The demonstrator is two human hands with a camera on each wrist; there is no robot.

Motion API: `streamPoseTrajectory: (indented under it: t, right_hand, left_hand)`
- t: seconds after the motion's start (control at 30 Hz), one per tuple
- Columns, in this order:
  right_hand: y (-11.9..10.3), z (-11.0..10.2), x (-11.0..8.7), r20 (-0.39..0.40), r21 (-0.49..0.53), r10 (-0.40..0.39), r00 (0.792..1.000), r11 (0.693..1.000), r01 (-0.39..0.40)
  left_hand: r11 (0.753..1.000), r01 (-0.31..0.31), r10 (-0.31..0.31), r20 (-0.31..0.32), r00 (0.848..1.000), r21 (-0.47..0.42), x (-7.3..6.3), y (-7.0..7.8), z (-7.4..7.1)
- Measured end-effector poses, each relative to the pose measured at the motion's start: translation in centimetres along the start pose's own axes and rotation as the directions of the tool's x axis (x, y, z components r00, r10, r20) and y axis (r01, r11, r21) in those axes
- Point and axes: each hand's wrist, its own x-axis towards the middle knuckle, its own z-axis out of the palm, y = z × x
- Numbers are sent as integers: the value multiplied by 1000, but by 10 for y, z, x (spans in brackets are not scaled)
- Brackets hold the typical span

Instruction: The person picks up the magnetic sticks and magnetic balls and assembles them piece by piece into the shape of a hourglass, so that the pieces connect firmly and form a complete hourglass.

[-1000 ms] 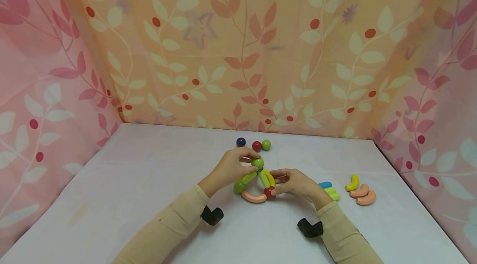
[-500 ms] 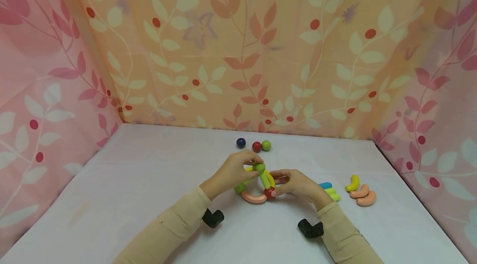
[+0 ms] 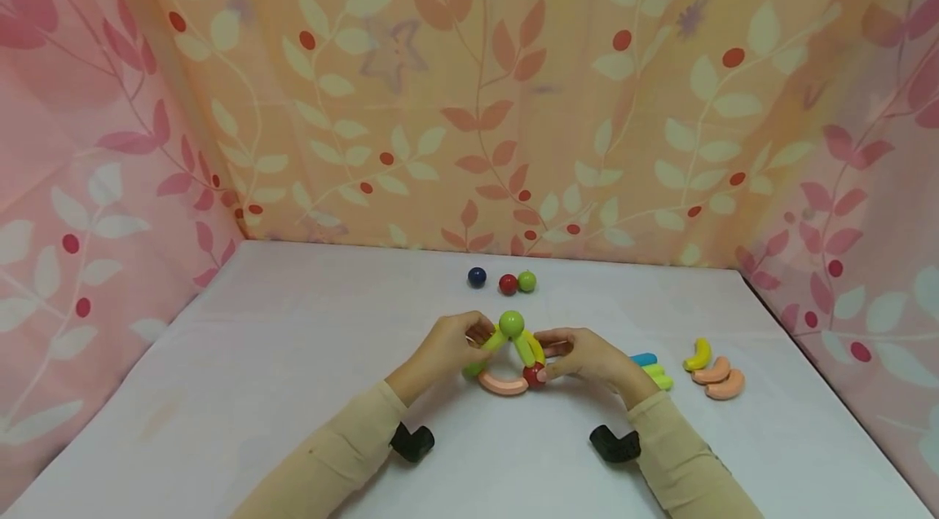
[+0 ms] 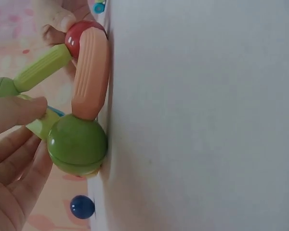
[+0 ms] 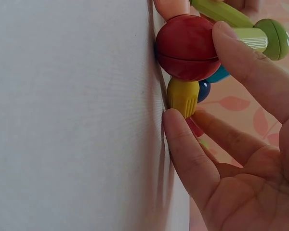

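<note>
A pyramid-like frame of toy balls and sticks stands on the table between both hands. At its top is a green ball point(image 3: 511, 323), with light green sticks sloping down from it. A peach curved stick point(image 4: 91, 72) joins the lower green ball point(image 4: 77, 144) to a red ball point(image 5: 188, 48). My left hand point(image 3: 445, 348) pinches the left sloping light green stick point(image 4: 44, 124) just above the lower green ball. The thumb of my right hand point(image 3: 583, 356) presses the red ball, while its fingers lie at the yellow curved stick point(image 5: 183, 96). A blue stick point(image 5: 217, 74) shows behind.
Behind the frame lie a dark blue ball point(image 3: 477, 277), a loose red ball point(image 3: 508, 284) and a loose green ball point(image 3: 526, 281). Right of my right hand are a blue stick point(image 3: 645, 359), light green sticks point(image 3: 659, 377), a yellow curved stick point(image 3: 698, 354) and peach curved sticks point(image 3: 725, 384).
My left hand has let go of the top green ball and moved down and left to the sloping light green stick. The right hand keeps its hold at the red ball.
</note>
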Motion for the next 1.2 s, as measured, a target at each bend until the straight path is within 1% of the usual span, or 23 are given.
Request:
streamPoseTrajectory:
  t: [0.1,0.2,0.33,0.4,0.47,0.57,0.6,0.67,0.73,0.97,1.13,1.2]
  right_hand:
    - [0,0,-1,4,10,0,1000,1000,0]
    - [0,0,-1,4,9,-3,1000,1000,3]
    - [1,1,-1,-2,-5,-4,1000,1000,4]
    - [1,2,-1,2,0,-11,1000,1000,11]
    - [0,2,-1,11,10,-22,1000,1000,22]
    - [-2,1,-2,15,18,-26,1000,1000,26]
    - [-2,1,-2,12,17,-25,1000,1000,25]
    - [-3,0,-3,6,20,-21,1000,1000,21]
    - [-4,0,-4,-3,32,-20,1000,999,20]
    - [-6,-2,-6,-37,47,-33,999,998,35]
    - [-5,1,-3,-49,58,-43,998,997,46]
    - [-4,2,-2,-60,47,-43,997,998,46]
  left_hand:
    - [1000,-7,7,-7,1000,-10,-1,-1,2]
    - [1000,8,-9,-12,1000,-20,-1,-2,2]
    - [999,39,-39,8,999,-27,-2,-4,-1]
    - [997,79,-78,23,997,-20,-3,-6,-5]
    - [990,139,-137,49,989,-32,-3,-8,-10]
    - [971,226,-217,113,970,-73,-3,-14,-15]
    - [965,244,-231,137,963,-96,-3,-16,-16]
    - [955,265,-242,172,955,-131,-2,-19,-17]
    - [951,266,-235,189,953,-160,-1,-22,-17]
    - [945,265,-228,196,954,-190,7,-24,-15]
    - [921,309,-262,210,942,-236,9,-32,-17]
    - [912,323,-271,217,938,-252,10,-35,-17]
